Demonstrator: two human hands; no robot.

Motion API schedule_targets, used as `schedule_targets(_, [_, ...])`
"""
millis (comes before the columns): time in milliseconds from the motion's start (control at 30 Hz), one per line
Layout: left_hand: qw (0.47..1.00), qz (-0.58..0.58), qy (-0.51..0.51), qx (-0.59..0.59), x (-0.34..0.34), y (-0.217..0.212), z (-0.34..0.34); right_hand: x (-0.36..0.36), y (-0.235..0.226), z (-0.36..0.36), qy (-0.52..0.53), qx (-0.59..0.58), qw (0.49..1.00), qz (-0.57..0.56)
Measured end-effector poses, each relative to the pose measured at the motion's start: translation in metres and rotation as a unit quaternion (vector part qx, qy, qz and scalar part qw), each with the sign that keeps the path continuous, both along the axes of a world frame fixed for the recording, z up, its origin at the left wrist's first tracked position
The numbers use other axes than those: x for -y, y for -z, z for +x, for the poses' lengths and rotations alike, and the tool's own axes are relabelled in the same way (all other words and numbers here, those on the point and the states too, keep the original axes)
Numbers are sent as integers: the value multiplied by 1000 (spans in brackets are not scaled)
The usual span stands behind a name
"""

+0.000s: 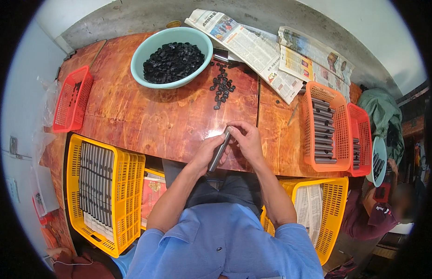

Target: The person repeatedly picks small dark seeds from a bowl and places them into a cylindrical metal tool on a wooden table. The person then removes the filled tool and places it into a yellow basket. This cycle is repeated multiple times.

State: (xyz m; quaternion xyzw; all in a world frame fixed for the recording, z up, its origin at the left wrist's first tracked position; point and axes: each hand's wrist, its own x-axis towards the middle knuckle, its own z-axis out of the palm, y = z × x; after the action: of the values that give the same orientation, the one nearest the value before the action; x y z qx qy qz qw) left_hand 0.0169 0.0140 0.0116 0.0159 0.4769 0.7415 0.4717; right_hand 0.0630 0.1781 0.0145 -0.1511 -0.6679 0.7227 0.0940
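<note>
A dark grey metal tube (218, 152) is held at a slant above the table's near edge, its lower end toward my body. My left hand (204, 152) is closed round the middle of it. At the upper end, the fingers of my right hand (248, 142) pinch the tube's tip; whether a small part sits between them is hidden. Beyond my hands, several small black ring-like pieces (221, 87) lie loose on the wooden table (132, 121). A pale green bowl (140, 76) full of similar black pieces (173, 63) stands behind them to the left.
Yellow crates flank me: the left one (127, 181) holds rows of tubes, the right one (334, 204) newspaper. An orange basket (310, 125) of tubes and a red basket (360, 121) stand at right, another red basket (85, 93) at left. Newspapers (253, 46) lie behind. A co-worker (369, 214) sits at right.
</note>
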Motion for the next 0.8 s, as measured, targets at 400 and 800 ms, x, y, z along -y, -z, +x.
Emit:
schedule_targets(400, [992, -11, 25, -127, -5, 0, -1, -10, -21, 3, -1, -9, 999, -47])
schedule_targets(800, [960, -103, 21, -258, -4, 0, -7, -20, 0, -2, 2, -77, 997, -26])
